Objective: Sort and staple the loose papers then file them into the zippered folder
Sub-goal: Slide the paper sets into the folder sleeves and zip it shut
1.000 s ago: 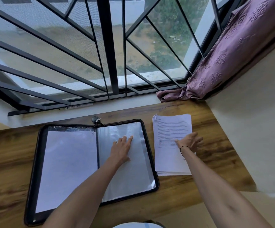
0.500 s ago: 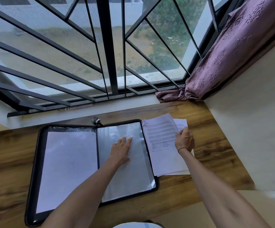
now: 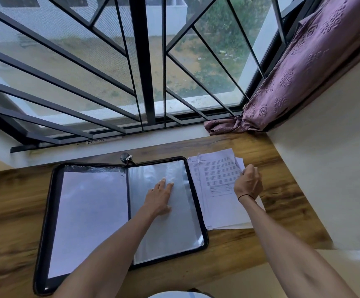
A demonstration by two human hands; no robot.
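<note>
Left hand point(image 3: 160, 195) lies flat on the open folder point(image 3: 121, 214); right hand point(image 3: 247, 183) pinches the papers point(image 3: 215, 190) beside it, curtain point(image 3: 299, 67) bunched at the desk point(image 3: 282, 190) corner.

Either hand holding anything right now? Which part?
The right hand pinches the printed sheets at their right edge, near the top. The left hand lies flat on the folder's clear sleeve, holding nothing.

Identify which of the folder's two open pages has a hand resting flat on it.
The right-hand page, a shiny clear sleeve: the left hand lies flat there. The left page is untouched.
</note>
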